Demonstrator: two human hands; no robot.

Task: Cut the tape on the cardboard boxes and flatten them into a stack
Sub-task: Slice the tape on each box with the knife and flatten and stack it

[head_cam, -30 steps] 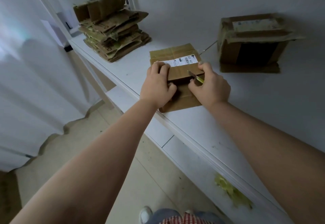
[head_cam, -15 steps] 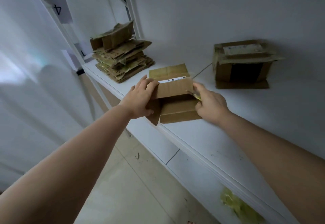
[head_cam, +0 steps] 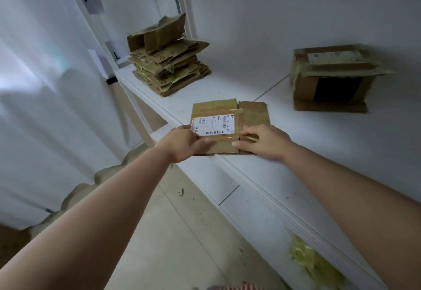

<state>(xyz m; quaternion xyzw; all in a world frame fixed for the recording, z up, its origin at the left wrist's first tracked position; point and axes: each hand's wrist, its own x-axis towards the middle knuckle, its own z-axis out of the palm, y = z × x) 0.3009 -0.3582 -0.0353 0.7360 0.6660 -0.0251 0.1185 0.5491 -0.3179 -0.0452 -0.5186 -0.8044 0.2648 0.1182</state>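
A small cardboard box [head_cam: 227,112] with a white shipping label lies pressed flat at the front edge of the white shelf [head_cam: 319,143]. My left hand [head_cam: 182,143] grips its near left corner. My right hand [head_cam: 266,141] rests on its near right part, fingers closed around a small yellow-handled cutter [head_cam: 251,138], mostly hidden. A stack of flattened boxes [head_cam: 168,66] sits at the far left of the shelf. One box still standing [head_cam: 330,77], open on its front, is at the far right.
The white wall rises right behind the shelf. A shelf upright [head_cam: 180,4] stands behind the stack. A white curtain [head_cam: 34,107] hangs at the left. Yellowish tape scraps [head_cam: 312,262] lie on the lower shelf below right. Tiled floor is below.
The small box was folded partly open half a second ago; now it lies flat with its label up. Both hands shifted to its near edge.
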